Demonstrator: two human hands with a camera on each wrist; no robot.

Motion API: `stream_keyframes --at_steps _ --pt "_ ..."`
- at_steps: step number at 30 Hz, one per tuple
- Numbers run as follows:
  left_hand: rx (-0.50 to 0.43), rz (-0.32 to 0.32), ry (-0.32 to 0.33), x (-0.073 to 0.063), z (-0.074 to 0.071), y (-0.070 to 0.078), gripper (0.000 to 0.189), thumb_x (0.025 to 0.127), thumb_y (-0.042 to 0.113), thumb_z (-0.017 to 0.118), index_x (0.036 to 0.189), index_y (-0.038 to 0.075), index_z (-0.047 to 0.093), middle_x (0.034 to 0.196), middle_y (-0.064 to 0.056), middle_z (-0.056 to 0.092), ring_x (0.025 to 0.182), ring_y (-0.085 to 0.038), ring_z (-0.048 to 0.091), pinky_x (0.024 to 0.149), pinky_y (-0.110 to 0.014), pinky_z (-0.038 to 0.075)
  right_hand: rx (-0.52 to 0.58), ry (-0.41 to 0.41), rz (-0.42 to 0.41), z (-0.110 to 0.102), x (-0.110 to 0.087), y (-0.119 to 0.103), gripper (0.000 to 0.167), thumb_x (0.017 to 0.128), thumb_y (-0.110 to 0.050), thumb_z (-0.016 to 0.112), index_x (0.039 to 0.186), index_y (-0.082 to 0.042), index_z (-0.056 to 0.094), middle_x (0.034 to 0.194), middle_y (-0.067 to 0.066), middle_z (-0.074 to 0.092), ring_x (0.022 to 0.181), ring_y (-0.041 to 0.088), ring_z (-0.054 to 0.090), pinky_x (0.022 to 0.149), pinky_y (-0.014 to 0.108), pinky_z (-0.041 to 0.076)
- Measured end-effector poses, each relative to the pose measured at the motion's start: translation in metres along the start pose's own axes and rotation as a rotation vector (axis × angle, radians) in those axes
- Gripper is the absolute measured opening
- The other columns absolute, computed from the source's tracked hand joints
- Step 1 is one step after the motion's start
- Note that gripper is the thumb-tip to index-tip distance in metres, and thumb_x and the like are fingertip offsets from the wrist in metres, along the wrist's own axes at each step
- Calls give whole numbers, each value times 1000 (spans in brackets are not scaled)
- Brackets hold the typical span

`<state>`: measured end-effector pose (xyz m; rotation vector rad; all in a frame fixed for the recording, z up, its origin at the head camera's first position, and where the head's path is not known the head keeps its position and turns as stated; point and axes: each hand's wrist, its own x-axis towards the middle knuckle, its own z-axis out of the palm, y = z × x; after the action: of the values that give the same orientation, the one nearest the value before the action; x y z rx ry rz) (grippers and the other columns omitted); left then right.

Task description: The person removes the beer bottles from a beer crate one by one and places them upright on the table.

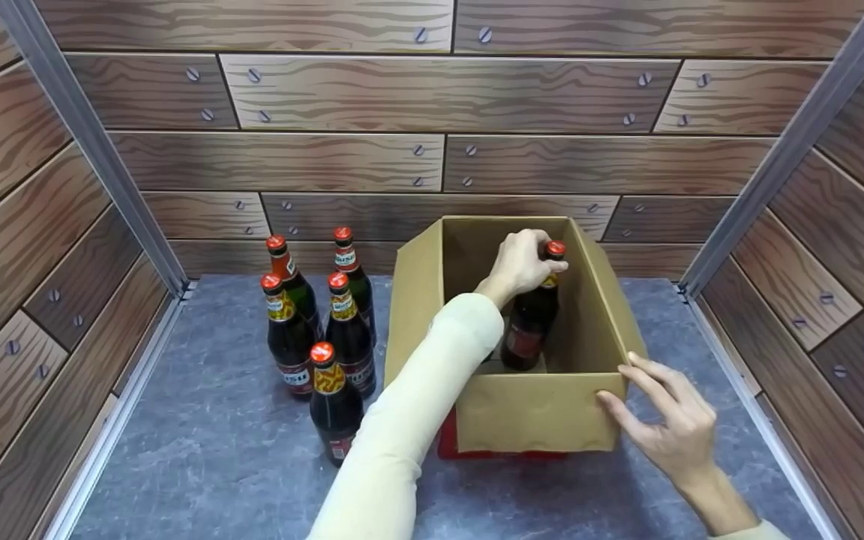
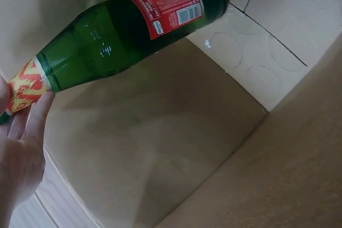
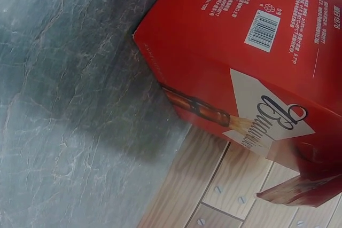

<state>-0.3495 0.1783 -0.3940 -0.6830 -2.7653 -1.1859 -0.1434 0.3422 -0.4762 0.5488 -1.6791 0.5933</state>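
My left hand [image 1: 518, 262] grips a dark green beer bottle [image 1: 529, 319] by its neck, inside the cardboard box [image 1: 537, 412]. The bottle leans slightly, its red cap up. In the left wrist view the bottle's red back label [image 2: 168, 8] and patterned neck foil show, with the fingers [image 2: 35, 121] at the foil. The bottle's base is at the box's pale, divided floor [image 2: 235, 46]. My right hand [image 1: 668, 420] holds the box's near right corner, thumb on the front flap and fingers at the right flap. The box's red printed outside [image 3: 251, 62] fills much of the right wrist view.
Several capped beer bottles [image 1: 353, 330] stand upright in a group left of the box, the nearest one [image 1: 336, 405] partly beside my left sleeve. The box's flaps spread outward. Wood-patterned walls [image 1: 342, 161] with metal edge strips enclose the grey marbled surface [image 1: 214, 450].
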Motion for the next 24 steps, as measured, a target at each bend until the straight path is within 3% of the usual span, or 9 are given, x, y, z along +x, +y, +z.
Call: stream_keyframes --at_steps 1,2,8,9,10,18,24 --pt "-9 -2 2 0 -1 0 29 91 33 84 112 14 78 110 -1 81 107 -19 74 97 -31 57 -2 -2 0 0 -1 0 53 91 -50 80 90 3 81 90 25 78 75 37 70 102 10 51" --pt "-6 1 18 11 9 -9 30 90 37 84 110 15 78 108 0 81 105 -18 74 96 -31 57 -5 -6 0 -1 -1 1 54 92 -51 80 90 3 81 90 24 78 75 37 70 102 10 51" --pt "-40 16 71 9 -3 0 27 91 37 84 107 16 78 105 1 81 99 -18 73 91 -32 57 -3 -24 -8 -2 -1 4 52 92 -50 80 91 3 81 91 23 78 75 37 70 102 10 51" --pt "-50 21 65 -3 -17 11 26 92 33 83 110 14 78 106 0 81 100 -18 73 92 -32 56 -2 -23 -9 -2 -1 4 52 92 -50 80 91 3 81 91 24 78 75 37 70 102 10 51" --pt "-53 29 69 -5 -19 13 26 92 33 83 110 14 77 106 0 81 100 -18 73 92 -32 56 -1 -22 -9 -2 -1 4 52 92 -50 80 91 3 81 91 24 78 75 37 70 102 10 51" --pt "-49 40 151 -14 -43 30 25 92 34 83 108 16 78 101 2 82 93 -15 73 87 -30 55 -7 -33 -2 -3 -3 2 52 92 -49 80 92 3 81 92 24 79 76 39 70 104 11 51" --pt "-28 58 151 -15 -69 50 30 93 40 81 111 17 77 106 3 82 96 -16 73 87 -28 54 -16 -26 2 -5 -5 4 53 92 -50 80 92 3 81 93 24 79 77 39 70 103 12 51"
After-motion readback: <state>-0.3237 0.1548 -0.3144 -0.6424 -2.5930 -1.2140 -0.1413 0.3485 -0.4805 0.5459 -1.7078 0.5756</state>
